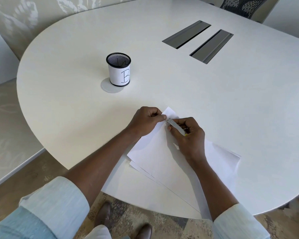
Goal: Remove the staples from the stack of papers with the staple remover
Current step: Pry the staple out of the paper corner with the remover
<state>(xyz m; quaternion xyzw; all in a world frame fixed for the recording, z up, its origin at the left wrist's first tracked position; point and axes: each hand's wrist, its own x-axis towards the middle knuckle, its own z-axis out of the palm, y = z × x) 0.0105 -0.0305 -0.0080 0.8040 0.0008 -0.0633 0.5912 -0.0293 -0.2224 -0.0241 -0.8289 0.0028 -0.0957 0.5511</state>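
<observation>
Head view: left hand (146,120) pinches paper stack (162,161) corner, steadying it; right hand (188,135) grips staple remover (176,126), tip beside left fingertips.

A white rounded table (179,87) is seen, with two grey cable hatches (198,41) set into its top. A black mesh pen cup (118,69) labelled "B" is stood on a round grommet cover (107,87). A stack of papers (162,161) is laid near the front edge.

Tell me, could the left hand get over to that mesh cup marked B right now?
Probably yes: bare table lies between the left hand and the cup, though it is pinching the papers.
</observation>
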